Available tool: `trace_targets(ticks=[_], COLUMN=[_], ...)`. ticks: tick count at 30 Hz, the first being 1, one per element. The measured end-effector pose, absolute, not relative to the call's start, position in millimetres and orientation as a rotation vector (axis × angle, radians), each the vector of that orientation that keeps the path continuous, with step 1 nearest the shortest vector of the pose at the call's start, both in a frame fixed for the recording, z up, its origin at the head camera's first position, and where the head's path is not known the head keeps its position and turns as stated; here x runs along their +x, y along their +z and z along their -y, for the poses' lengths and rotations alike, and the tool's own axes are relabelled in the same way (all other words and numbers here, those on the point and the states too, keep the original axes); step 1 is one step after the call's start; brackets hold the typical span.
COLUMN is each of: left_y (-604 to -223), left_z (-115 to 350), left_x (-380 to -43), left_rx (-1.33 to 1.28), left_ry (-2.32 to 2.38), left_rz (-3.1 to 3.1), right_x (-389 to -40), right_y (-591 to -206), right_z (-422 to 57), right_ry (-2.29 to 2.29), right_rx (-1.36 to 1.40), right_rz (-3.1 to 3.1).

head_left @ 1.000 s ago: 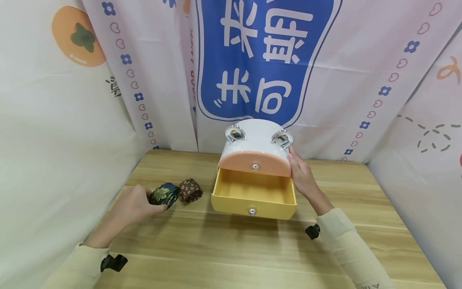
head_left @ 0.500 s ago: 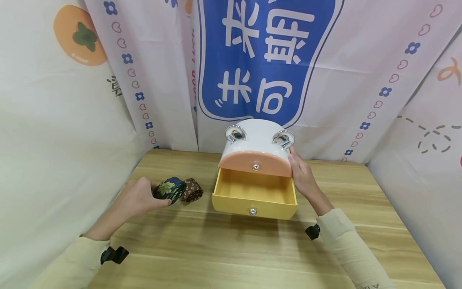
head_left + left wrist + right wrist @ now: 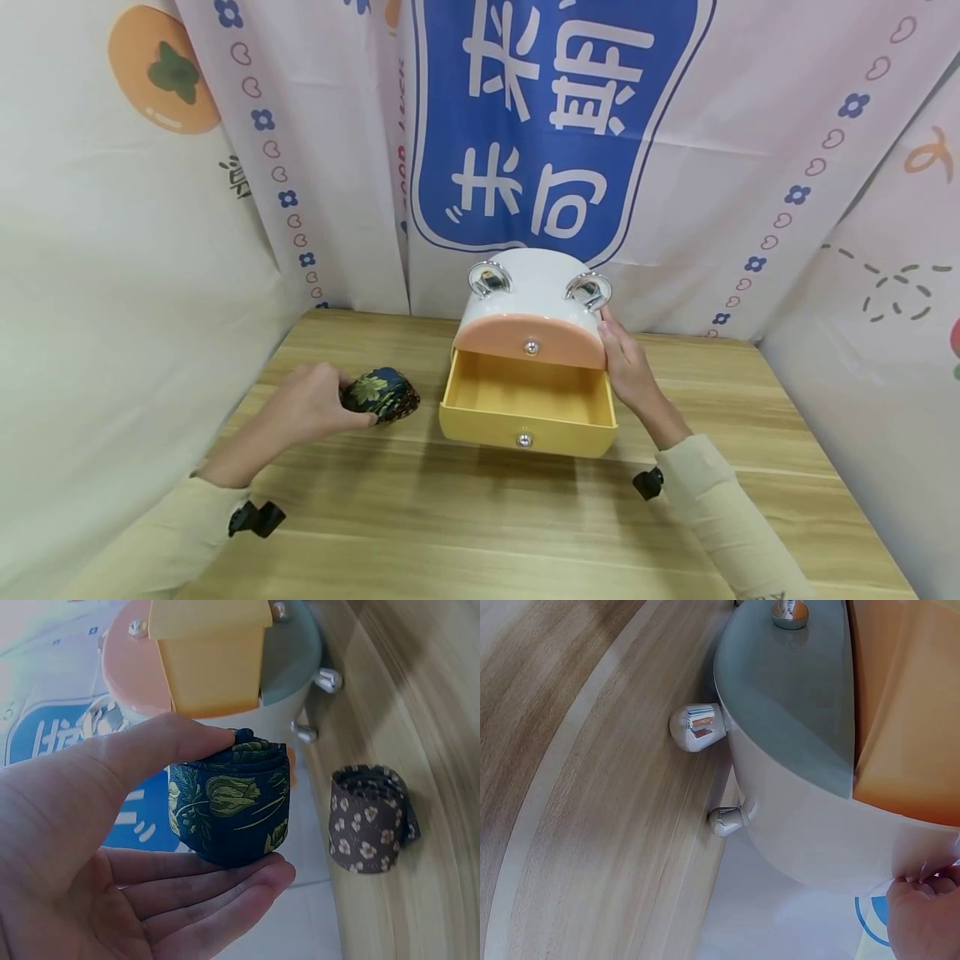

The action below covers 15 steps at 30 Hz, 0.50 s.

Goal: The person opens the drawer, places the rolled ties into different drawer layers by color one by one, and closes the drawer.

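Observation:
My left hand point(image 3: 306, 406) pinches a rolled-up necktie point(image 3: 231, 799), dark blue with yellow-green flowers, between thumb and fingers. A second rolled necktie point(image 3: 366, 831), brown with small pale flowers, stands on the table; the blue roll partly covers it in the head view. To their right is a small white drawer cabinet point(image 3: 536, 287) with two round chrome eyes. Its yellow drawer point(image 3: 528, 431) is pulled out, with nothing inside, while the peach drawer point(image 3: 498, 335) above is closed. My right hand point(image 3: 632, 367) grips the cabinet's right side; its fingertips are partly hidden behind it.
All of this is on a wood-grain table point(image 3: 480, 525). Printed curtain cloth point(image 3: 337, 167) hangs behind and along both sides. In the right wrist view the cabinet shows a grey-green lower front point(image 3: 802, 697) and chrome feet point(image 3: 697, 727).
My left hand has moved right with the blue necktie, which now overlaps the brown one in the head view. My right hand and the cabinet stay in place.

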<state>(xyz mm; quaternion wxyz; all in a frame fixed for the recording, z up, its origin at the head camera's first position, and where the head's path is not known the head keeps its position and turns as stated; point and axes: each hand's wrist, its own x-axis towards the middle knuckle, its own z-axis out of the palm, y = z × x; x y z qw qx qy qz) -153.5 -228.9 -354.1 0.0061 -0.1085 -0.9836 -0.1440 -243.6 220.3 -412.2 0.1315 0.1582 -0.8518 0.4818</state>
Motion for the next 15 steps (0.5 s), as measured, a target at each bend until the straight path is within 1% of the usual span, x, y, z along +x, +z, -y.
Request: trace_targets(ticks=[7, 15], left_y=[-359, -377], left_z=[213, 197], left_x=[-158, -165], left_rx=[-0.411, -0.46], left_ry=[-0.467, -0.526], left_rz=[3.099, 3.097], right_x=[-242, -221], right_y=[-410, -383], right_z=[-220, -209], right_ry=[1.396, 1.429], right_rx=[0.459, 0.459], right_rz=[2.48, 2.512])
